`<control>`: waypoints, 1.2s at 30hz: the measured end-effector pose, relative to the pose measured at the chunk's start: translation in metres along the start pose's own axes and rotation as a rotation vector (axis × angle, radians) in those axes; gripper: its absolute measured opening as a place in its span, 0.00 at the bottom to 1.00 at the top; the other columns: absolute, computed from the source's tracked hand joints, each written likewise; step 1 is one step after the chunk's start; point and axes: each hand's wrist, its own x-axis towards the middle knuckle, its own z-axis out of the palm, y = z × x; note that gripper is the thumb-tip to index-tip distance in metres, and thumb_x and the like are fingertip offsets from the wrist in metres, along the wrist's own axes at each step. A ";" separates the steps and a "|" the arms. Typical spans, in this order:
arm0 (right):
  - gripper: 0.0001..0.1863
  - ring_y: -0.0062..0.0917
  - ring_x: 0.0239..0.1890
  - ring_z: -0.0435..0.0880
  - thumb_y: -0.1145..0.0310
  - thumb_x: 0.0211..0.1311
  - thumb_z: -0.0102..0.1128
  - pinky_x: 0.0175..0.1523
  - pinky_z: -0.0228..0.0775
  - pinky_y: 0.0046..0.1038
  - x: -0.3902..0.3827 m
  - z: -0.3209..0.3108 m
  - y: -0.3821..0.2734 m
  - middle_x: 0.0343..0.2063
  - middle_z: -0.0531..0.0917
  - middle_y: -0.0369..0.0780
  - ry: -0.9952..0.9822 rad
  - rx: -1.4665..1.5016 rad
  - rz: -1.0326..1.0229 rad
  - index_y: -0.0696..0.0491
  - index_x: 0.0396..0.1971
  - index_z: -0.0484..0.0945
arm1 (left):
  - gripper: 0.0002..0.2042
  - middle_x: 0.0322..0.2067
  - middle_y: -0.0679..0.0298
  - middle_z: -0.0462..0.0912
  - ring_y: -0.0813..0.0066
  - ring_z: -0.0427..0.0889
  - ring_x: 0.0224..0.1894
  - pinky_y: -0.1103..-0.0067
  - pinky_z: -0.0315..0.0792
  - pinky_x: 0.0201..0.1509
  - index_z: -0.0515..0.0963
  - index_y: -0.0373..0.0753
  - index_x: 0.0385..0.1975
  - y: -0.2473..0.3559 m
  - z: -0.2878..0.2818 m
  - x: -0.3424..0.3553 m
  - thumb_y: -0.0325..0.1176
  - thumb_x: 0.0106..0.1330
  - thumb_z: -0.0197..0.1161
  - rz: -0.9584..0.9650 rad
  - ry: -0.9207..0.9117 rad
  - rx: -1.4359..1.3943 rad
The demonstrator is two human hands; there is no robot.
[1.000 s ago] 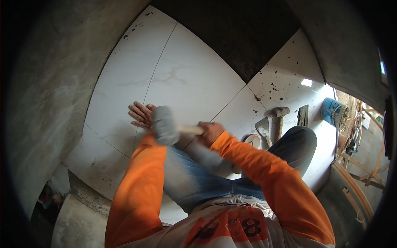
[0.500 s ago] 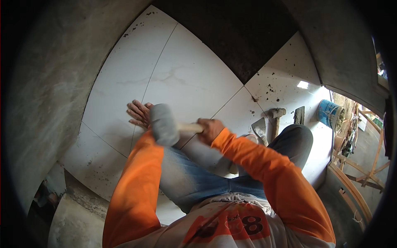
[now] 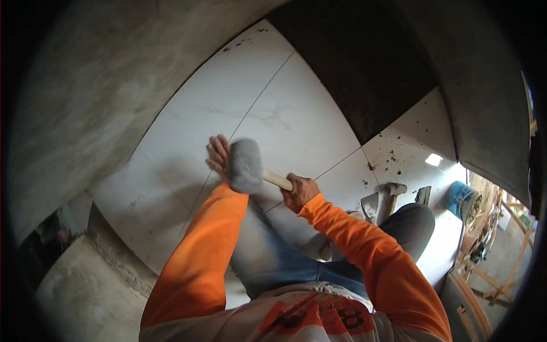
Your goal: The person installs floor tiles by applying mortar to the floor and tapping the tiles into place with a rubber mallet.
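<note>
My right hand (image 3: 301,192) is wrapped round the wooden handle of a mallet with a thick grey head (image 3: 246,165). The mallet is raised, its slightly blurred head covering part of my left hand (image 3: 217,153). That left hand reaches over the large white floor tiles (image 3: 302,119) with its fingers stretched out and nothing seen in them. Whether its palm presses on the tile is hidden. Thin joint lines run between the tiles, and bits of dirt lie on some of them.
By my right knee lie a trowel (image 3: 370,206), a hammer (image 3: 393,196) and a small dark flat blade (image 3: 423,195). Farther right a blue bucket (image 3: 461,198) lies tipped near wooden pieces. A dark untiled patch (image 3: 364,62) borders the tiles; a bare wall (image 3: 114,85) rises at left.
The view has turned, shifting the floor and tools right and downward in the picture. My right hand still grips the mallet, and my left hand stays outstretched behind its head.
</note>
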 end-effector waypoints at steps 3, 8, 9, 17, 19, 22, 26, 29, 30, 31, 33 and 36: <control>0.11 0.42 0.29 0.84 0.61 0.57 0.56 0.37 0.78 0.37 0.002 0.007 -0.007 0.26 0.84 0.44 -0.071 -0.020 0.064 0.52 0.34 0.78 | 0.31 0.71 0.60 0.48 0.59 0.45 0.72 0.50 0.41 0.70 0.55 0.48 0.68 -0.046 -0.005 0.021 0.52 0.66 0.45 0.040 -0.067 0.056; 0.11 0.44 0.28 0.83 0.62 0.52 0.60 0.36 0.77 0.39 0.004 0.011 -0.010 0.24 0.83 0.44 0.028 0.034 -0.034 0.51 0.32 0.77 | 0.36 0.72 0.57 0.41 0.57 0.39 0.73 0.50 0.37 0.71 0.49 0.49 0.70 -0.131 -0.012 0.074 0.60 0.65 0.42 -0.244 -0.041 0.164; 0.10 0.44 0.27 0.83 0.62 0.52 0.60 0.36 0.77 0.40 0.004 0.011 -0.011 0.24 0.83 0.44 -0.002 0.136 -0.170 0.51 0.32 0.77 | 0.37 0.72 0.57 0.40 0.56 0.38 0.74 0.50 0.36 0.71 0.48 0.49 0.71 -0.138 -0.010 0.081 0.61 0.65 0.42 -0.252 -0.023 0.145; 0.08 0.48 0.24 0.80 0.66 0.56 0.58 0.31 0.74 0.41 0.004 0.019 -0.017 0.19 0.80 0.48 0.024 -0.081 -0.006 0.55 0.25 0.74 | 0.38 0.73 0.57 0.37 0.55 0.35 0.74 0.49 0.32 0.71 0.46 0.50 0.71 -0.164 -0.013 0.121 0.63 0.64 0.41 -0.591 0.018 0.050; 0.09 0.51 0.22 0.78 0.68 0.56 0.58 0.26 0.71 0.42 0.005 0.024 -0.019 0.18 0.78 0.50 0.051 -0.366 0.117 0.56 0.21 0.72 | 0.39 0.73 0.57 0.36 0.56 0.34 0.74 0.49 0.31 0.71 0.47 0.50 0.71 -0.167 -0.013 0.126 0.64 0.64 0.40 -0.721 0.089 0.004; 0.11 0.51 0.21 0.78 0.65 0.57 0.59 0.27 0.71 0.43 0.005 0.032 -0.018 0.15 0.76 0.50 0.156 -0.128 -0.110 0.54 0.21 0.71 | 0.39 0.73 0.56 0.36 0.57 0.33 0.74 0.51 0.30 0.72 0.46 0.43 0.71 -0.170 -0.010 0.125 0.60 0.65 0.39 -0.702 0.135 -0.008; 0.08 0.51 0.20 0.77 0.69 0.52 0.59 0.25 0.69 0.45 0.010 0.034 -0.005 0.15 0.76 0.49 0.142 -0.104 -0.149 0.53 0.20 0.71 | 0.40 0.72 0.50 0.39 0.53 0.34 0.74 0.50 0.32 0.71 0.46 0.37 0.70 -0.169 -0.013 0.124 0.59 0.64 0.40 -0.673 0.088 0.091; 0.05 0.51 0.21 0.77 0.72 0.47 0.58 0.26 0.69 0.45 0.015 0.031 0.004 0.16 0.76 0.48 0.161 -0.252 -0.122 0.53 0.19 0.71 | 0.41 0.71 0.48 0.40 0.52 0.34 0.74 0.50 0.33 0.71 0.46 0.35 0.70 -0.170 -0.018 0.127 0.58 0.63 0.40 -0.657 0.076 0.087; 0.05 0.52 0.21 0.77 0.72 0.48 0.57 0.26 0.69 0.46 0.016 0.031 0.006 0.16 0.77 0.48 0.246 -0.250 -0.303 0.53 0.18 0.71 | 0.41 0.71 0.48 0.40 0.52 0.34 0.74 0.49 0.33 0.71 0.46 0.34 0.70 -0.170 -0.020 0.126 0.58 0.63 0.41 -0.660 0.054 0.082; 0.05 0.52 0.22 0.77 0.71 0.48 0.57 0.26 0.69 0.46 0.016 0.028 0.007 0.16 0.77 0.48 0.352 -0.237 -0.516 0.53 0.18 0.71 | 0.41 0.71 0.48 0.40 0.51 0.34 0.73 0.49 0.33 0.71 0.46 0.34 0.70 -0.170 -0.022 0.126 0.58 0.63 0.41 -0.683 -0.046 0.097; 0.13 0.52 0.22 0.75 0.63 0.61 0.55 0.27 0.66 0.43 0.018 0.025 0.007 0.17 0.76 0.52 0.301 -0.224 -0.311 0.57 0.24 0.76 | 0.41 0.71 0.48 0.40 0.52 0.34 0.74 0.49 0.33 0.71 0.46 0.34 0.70 -0.170 -0.022 0.127 0.59 0.63 0.42 -0.663 0.057 0.071; 0.10 0.52 0.23 0.77 0.65 0.57 0.60 0.25 0.67 0.44 0.017 0.021 0.007 0.19 0.78 0.50 0.267 -0.161 0.060 0.55 0.22 0.76 | 0.42 0.71 0.47 0.40 0.51 0.34 0.73 0.49 0.33 0.71 0.46 0.34 0.70 -0.171 -0.020 0.126 0.59 0.62 0.42 -0.657 0.092 0.058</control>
